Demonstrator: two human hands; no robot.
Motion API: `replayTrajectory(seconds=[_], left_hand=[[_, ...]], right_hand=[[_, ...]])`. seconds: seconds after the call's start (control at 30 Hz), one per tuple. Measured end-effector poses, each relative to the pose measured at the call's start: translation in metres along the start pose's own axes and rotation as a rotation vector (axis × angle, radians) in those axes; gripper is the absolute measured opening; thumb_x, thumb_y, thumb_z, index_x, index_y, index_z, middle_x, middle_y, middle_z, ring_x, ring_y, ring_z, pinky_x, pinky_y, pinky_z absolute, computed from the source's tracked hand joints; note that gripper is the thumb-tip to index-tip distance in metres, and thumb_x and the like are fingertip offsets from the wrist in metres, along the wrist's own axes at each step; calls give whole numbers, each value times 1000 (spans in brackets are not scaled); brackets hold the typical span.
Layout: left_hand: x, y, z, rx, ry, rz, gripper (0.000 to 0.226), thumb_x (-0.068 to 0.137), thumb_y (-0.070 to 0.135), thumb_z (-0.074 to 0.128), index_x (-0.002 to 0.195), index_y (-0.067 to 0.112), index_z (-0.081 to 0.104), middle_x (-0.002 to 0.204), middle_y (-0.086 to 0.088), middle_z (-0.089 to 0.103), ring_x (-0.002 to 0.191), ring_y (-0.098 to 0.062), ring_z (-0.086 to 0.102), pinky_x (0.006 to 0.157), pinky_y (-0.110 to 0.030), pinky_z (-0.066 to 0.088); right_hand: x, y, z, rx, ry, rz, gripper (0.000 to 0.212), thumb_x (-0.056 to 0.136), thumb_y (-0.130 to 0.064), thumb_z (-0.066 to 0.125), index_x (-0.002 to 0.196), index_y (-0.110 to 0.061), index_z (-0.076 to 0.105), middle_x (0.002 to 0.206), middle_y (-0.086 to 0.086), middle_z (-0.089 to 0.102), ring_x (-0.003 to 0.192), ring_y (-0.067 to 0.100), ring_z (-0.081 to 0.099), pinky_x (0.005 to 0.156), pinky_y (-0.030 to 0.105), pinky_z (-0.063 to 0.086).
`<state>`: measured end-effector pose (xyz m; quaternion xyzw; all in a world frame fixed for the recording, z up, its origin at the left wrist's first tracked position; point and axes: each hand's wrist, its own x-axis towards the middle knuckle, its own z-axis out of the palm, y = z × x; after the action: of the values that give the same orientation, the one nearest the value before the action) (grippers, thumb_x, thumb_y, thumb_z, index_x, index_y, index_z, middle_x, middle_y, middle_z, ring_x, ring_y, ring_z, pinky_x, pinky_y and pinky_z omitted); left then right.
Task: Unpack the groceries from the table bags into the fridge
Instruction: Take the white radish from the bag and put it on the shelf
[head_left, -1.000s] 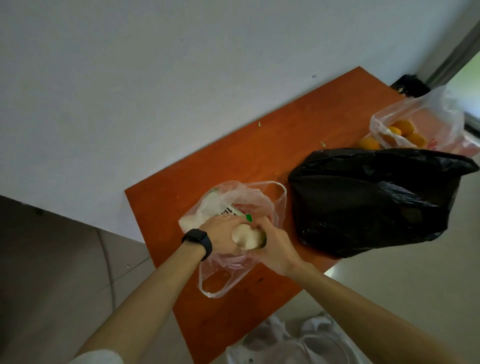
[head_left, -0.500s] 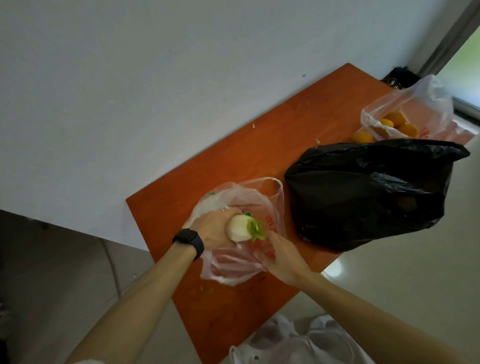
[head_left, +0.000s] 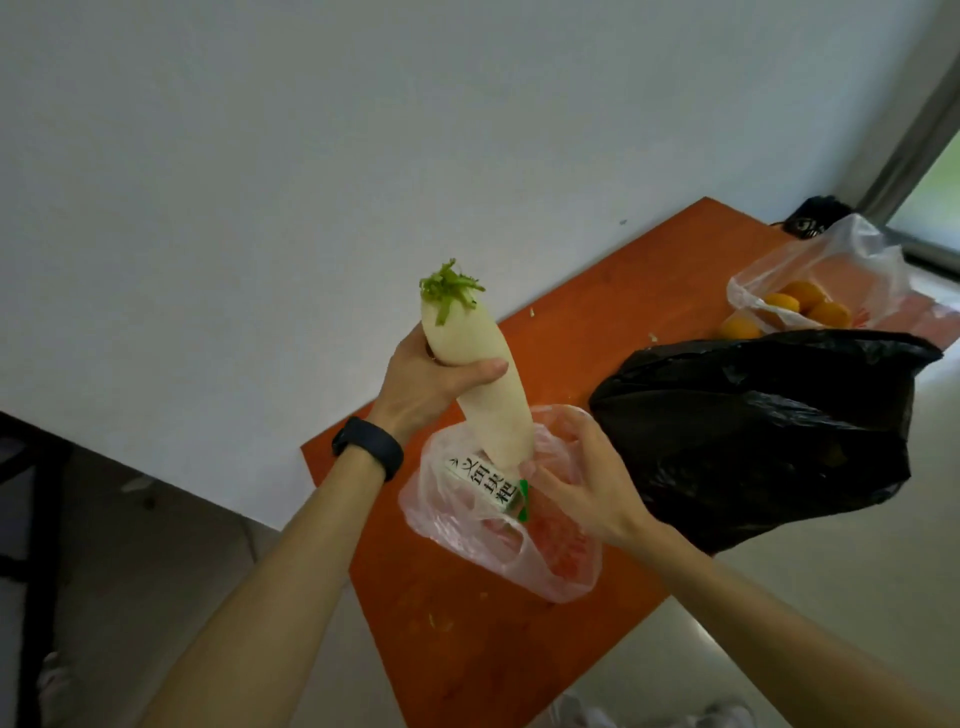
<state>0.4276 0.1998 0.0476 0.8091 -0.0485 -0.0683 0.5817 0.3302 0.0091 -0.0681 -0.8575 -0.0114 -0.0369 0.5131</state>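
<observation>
White radish (head_left: 483, 374) upright, left hand (head_left: 421, 384) fingers clasped round its upper half, tip in clear bag (head_left: 467, 525) near table (head_left: 597, 322)'s left edge, right hand (head_left: 587, 483) fingers at bag rim, grip unclear

One radish (head_left: 483, 374) is counted, and one only. Three bags are tallied on the one desk (head_left: 597, 317): the near bag (head_left: 457, 525) and far bag (head_left: 857, 260), both clear, plus one black bag (head_left: 753, 441). Four oranges (head_left: 802, 293) are made out. One printed carton (head_left: 488, 483) is spotted. Two hands are logged, left hand (head_left: 421, 382) and right hand (head_left: 582, 483), with one watch (head_left: 369, 454).
</observation>
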Motion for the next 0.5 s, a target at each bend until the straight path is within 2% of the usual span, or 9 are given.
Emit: replayTrajectory(seconds=[0.1,0.2,0.3,0.4,0.5], left_hand=[[9,40,24,-143,24,28,54,65,28,90,113,19,68,107,4,75,97,-12,71,76,-33,59],[16,80,64,-302,31,26,47,70,32,85,110,21,66,107,3,73,97,-16,71,69,-32,60],[21,119,117,-494,7,-9,35,81,30,77,112,21,62,108,1,71,96,-18,69,66,-30,58],[23,160,179,-631,-60,-32,47,83,34,74,124,18,58,114,-3,69,97,-19,68,69,-34,59],[10,202,255,-745,-153,-24,55,83,37,75,130,19,53,118,-5,67,98,-19,68,69,-34,59]], right_hand=[[13,-19,-46,34,69,-45,103,71,-73,72,154,-41,19,155,-17,29,140,3,30,107,24,32],[15,-30,-98,-29,130,-93,113,67,-72,78,153,-50,8,157,-16,28,137,5,38,104,35,43],[2,-30,-155,-227,276,-108,109,71,-57,82,150,-54,6,151,-13,34,120,0,41,95,35,48],[-21,-25,-224,-353,428,-123,100,76,-49,80,152,-48,15,144,-10,42,114,3,45,92,39,53],[-52,-21,-296,-440,537,-106,97,76,-47,78,153,-46,19,145,-6,46,113,9,49,90,35,53]])
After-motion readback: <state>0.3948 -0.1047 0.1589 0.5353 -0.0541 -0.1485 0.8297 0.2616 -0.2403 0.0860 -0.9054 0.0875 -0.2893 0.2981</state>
